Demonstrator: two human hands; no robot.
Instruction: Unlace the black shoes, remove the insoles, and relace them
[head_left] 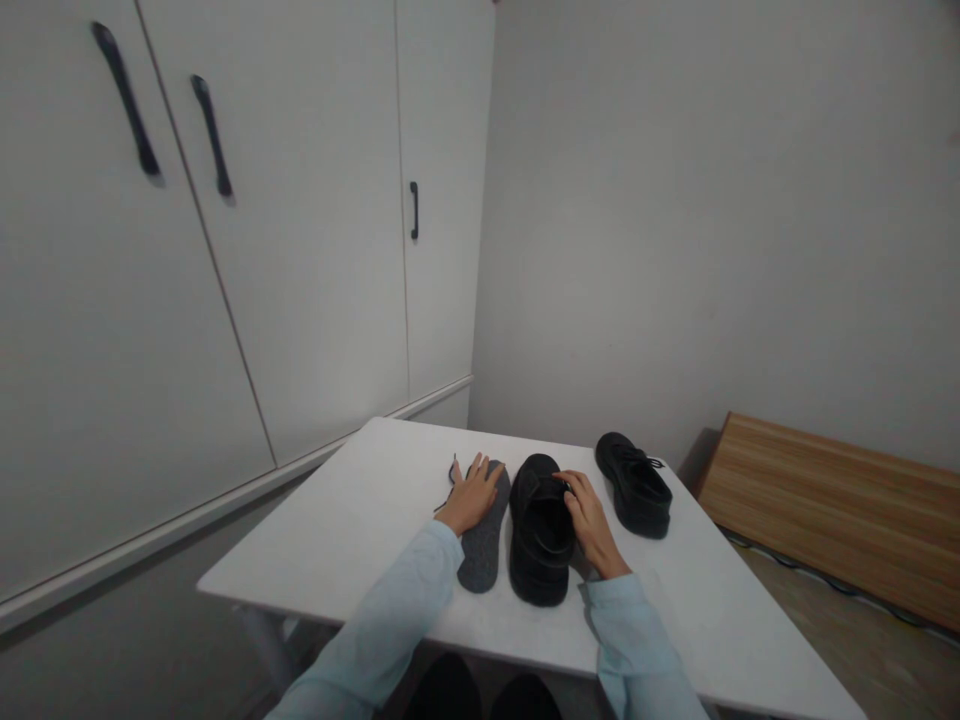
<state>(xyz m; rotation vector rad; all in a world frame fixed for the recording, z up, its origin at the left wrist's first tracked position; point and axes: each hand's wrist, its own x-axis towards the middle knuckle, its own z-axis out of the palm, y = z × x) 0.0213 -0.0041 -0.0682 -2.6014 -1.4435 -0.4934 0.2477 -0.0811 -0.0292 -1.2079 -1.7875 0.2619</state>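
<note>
My left hand (472, 492) lies with its fingers spread over the upper part of a grey insole (481, 565). A dark shoelace (452, 468) lies loose on the table beside that hand, partly covered by it. Right of the insole, a black shoe (538, 585) stands upright, toe pointing away from me, with no lace visible in its front. The fingers of my right hand (587, 515) curl over the right edge of its opening and hold it near the tongue; the thumb is hard to make out.
Another black shoe (637, 490), laced, stands at the table's far right edge. The white table (337, 530) reaches toward white cabinets (322, 250) with dark handles on the left. A wood-grain panel (832, 510) is beyond the table on the right, near a grey wall (675, 250).
</note>
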